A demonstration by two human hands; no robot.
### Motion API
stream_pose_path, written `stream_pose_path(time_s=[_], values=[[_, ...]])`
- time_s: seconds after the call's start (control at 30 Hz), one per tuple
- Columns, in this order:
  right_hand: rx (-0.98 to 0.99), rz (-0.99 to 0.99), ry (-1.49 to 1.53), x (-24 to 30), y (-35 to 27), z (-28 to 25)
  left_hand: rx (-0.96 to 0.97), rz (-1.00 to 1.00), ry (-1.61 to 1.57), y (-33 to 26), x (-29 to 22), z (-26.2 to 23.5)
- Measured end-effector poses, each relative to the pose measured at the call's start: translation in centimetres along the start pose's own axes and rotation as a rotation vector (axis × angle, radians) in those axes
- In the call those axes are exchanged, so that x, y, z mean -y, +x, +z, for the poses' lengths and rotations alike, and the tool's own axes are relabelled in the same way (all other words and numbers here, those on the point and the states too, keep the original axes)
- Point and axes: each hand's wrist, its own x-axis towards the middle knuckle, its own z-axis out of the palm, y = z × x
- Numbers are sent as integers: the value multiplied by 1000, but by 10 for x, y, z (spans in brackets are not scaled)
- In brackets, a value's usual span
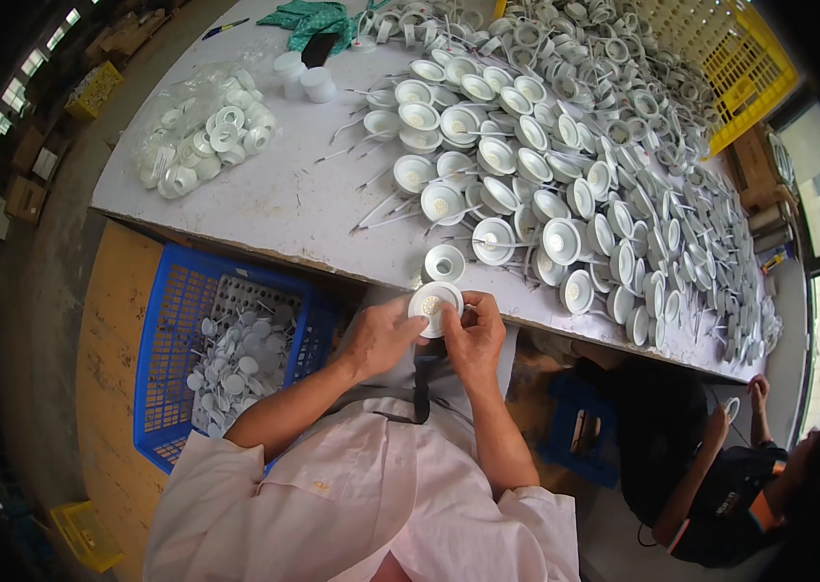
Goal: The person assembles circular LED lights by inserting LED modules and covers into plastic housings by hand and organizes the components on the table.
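Between my two hands, at the table's front edge, is a white round downlight [436,293] with its face tilted up and small yellowish dots showing inside. My left hand [379,336] grips its left rim, fingers curled under. On the other side my right hand [476,339] is closed on the rim, the thumb lying over the face. Just beyond sits a white ring-shaped housing [445,263], apart from my fingers. A broad spread of similar downlights [495,155] with trailing wires covers the table beyond it.
A clear bag of white rings [226,134] and white round tubs [318,84] stand at the far left. Below the table edge, a blue basket [165,335] holds white discs. A yellow crate [744,68] stands far right; a co-worker's hand [720,425] holds a white ring.
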Motion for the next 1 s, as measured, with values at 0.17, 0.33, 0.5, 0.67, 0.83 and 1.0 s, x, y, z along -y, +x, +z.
stream_pose_path(time_s=[0.17, 0.33, 0.5, 0.67, 0.83, 1.0], values=[[-20, -4, -13, -9, 0, 1, 7, 13, 39, 2, 8, 1], [-44, -11, -6, -11, 3, 2, 13, 44, 39, 4, 10, 0], [-53, -67, 1, -12, 5, 4, -11, 170, 103, 5, 15, -4], [41, 11, 57, -7, 1, -3, -26, 90, 144, 2, 8, -10], [35, -101, 131, 8, -1, -12, 30, -1, 106, 13, -8, -45], [15, -194, 74, 2, 0, -24, -32, 22, -25, 57, -28, -88]])
